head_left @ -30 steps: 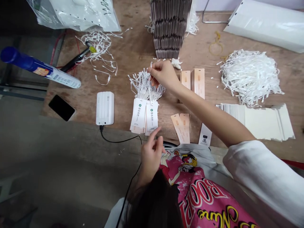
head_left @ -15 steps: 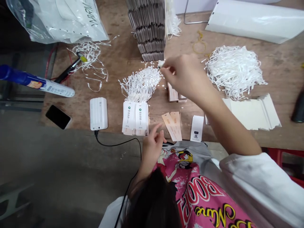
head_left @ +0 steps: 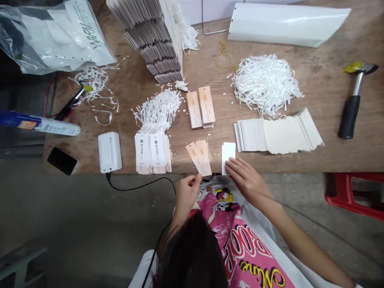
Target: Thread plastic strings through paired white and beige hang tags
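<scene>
Resting loosely spread on a flat white card (head_left: 228, 154), right hand (head_left: 246, 181); left hand (head_left: 186, 194) pinches thin peach tags (head_left: 199, 158).

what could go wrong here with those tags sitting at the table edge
The pair of peach tags overhangs the front edge of the table, right by the left hand; a brush from it might knock them off. The right hand rests on the small white tag, also at the edge, so it could slide off. The power bank has a cable hanging beside the left arm, which could snag.
</scene>
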`<state>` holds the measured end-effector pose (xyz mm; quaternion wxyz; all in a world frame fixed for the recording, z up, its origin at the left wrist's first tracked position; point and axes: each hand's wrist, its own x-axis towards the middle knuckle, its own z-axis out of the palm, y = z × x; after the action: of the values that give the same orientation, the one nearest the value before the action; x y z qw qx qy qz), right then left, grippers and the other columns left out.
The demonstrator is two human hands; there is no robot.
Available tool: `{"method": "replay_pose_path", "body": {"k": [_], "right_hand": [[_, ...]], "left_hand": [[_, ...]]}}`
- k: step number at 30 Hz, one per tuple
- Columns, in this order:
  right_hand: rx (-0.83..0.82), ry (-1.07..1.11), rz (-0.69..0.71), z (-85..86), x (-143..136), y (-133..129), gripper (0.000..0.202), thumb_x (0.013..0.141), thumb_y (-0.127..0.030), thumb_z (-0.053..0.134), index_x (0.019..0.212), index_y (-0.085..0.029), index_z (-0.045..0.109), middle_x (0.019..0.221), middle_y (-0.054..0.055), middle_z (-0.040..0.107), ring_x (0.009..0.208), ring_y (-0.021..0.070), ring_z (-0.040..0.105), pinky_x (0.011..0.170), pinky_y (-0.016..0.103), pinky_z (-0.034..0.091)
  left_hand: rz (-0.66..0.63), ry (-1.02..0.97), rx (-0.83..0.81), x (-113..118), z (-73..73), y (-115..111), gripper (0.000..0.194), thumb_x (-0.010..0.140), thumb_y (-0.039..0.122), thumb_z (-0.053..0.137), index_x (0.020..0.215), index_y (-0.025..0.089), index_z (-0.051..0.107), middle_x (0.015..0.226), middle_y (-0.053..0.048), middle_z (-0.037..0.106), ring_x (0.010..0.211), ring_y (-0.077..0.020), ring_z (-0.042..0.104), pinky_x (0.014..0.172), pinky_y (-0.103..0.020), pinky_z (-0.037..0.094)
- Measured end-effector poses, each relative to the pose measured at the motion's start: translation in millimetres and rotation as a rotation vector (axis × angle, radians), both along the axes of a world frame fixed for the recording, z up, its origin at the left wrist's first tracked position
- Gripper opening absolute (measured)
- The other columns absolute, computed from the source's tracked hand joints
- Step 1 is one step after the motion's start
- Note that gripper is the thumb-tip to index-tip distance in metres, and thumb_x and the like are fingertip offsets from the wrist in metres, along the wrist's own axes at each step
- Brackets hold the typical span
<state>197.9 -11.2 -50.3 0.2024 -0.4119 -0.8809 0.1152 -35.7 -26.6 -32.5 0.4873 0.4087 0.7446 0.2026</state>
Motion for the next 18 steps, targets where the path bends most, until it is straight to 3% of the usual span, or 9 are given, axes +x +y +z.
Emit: {"method": "replay_pose_path", "body": {"k": [4, 7, 10, 13, 15, 18], "right_hand": [[0.012, 0.164, 0.011, -6.8, 4, -3, 0.039, 0.089, -0.002, 0.054, 0.127, -0.009, 0.058, 0.13, 0.017, 0.062, 0.134, 0.0287, 0.047, 0.105, 0.049, 0.048], [0.027, 0.298, -0.009, -0.5, 4, -3, 0.045, 0.087, -0.001, 0.055, 0.13, -0.01, 0.056, 0.128, 0.018, 0.062, 0.131, 0.0287, 0.051, 0.1, 0.045, 0.053], [0.126, 0.406, -0.223, 5.8, 4, -3, 0.045, 0.084, -0.002, 0.061, 0.125, -0.02, 0.063, 0.116, 0.015, 0.066, 0.112, 0.026, 0.062, 0.087, 0.04, 0.057], [0.148, 0.444, -0.423, 10.4, 3, -2, 0.038, 0.083, -0.005, 0.064, 0.113, -0.027, 0.071, 0.085, 0.006, 0.068, 0.078, 0.0172, 0.066, 0.066, 0.029, 0.054], [0.041, 0.549, -0.489, 13.1, 1, -3, 0.032, 0.084, -0.008, 0.064, 0.11, -0.026, 0.072, 0.078, 0.004, 0.069, 0.067, 0.0142, 0.064, 0.06, 0.026, 0.051], [-0.291, 0.876, -0.591, 18.0, -7, -6, 0.019, 0.089, -0.022, 0.06, 0.104, -0.023, 0.073, 0.08, 0.004, 0.072, 0.065, 0.0154, 0.066, 0.061, 0.028, 0.053]], "left_hand": [[0.059, -0.128, -0.016, 7, -13.4, 3, 0.053, 0.076, 0.064, 0.058, 0.054, 0.016, 0.058, 0.04, 0.003, 0.046, 0.039, -0.0095, 0.039, 0.044, -0.022, 0.028], [0.087, -0.163, -0.009, 9, -17.6, 3, 0.055, 0.076, 0.067, 0.055, 0.06, 0.015, 0.062, 0.04, 0.004, 0.044, 0.039, -0.0085, 0.036, 0.043, -0.021, 0.027], [0.084, -0.168, -0.014, 7, -17.3, 0, 0.053, 0.074, 0.065, 0.059, 0.067, 0.013, 0.068, 0.041, 0.003, 0.048, 0.038, -0.0083, 0.036, 0.042, -0.02, 0.027], [0.07, -0.134, -0.015, 5, -14.6, -3, 0.048, 0.074, 0.059, 0.062, 0.068, 0.012, 0.071, 0.042, 0.002, 0.051, 0.038, -0.0088, 0.04, 0.043, -0.02, 0.029], [0.068, -0.102, 0.0, 3, -11.2, -5, 0.045, 0.077, 0.054, 0.062, 0.067, 0.012, 0.072, 0.041, 0.002, 0.05, 0.037, -0.0089, 0.04, 0.042, -0.02, 0.029], [0.063, -0.065, 0.061, 1, -2.5, -8, 0.04, 0.079, 0.048, 0.062, 0.063, 0.012, 0.07, 0.042, 0.002, 0.048, 0.039, -0.0083, 0.039, 0.043, -0.021, 0.027]]}}
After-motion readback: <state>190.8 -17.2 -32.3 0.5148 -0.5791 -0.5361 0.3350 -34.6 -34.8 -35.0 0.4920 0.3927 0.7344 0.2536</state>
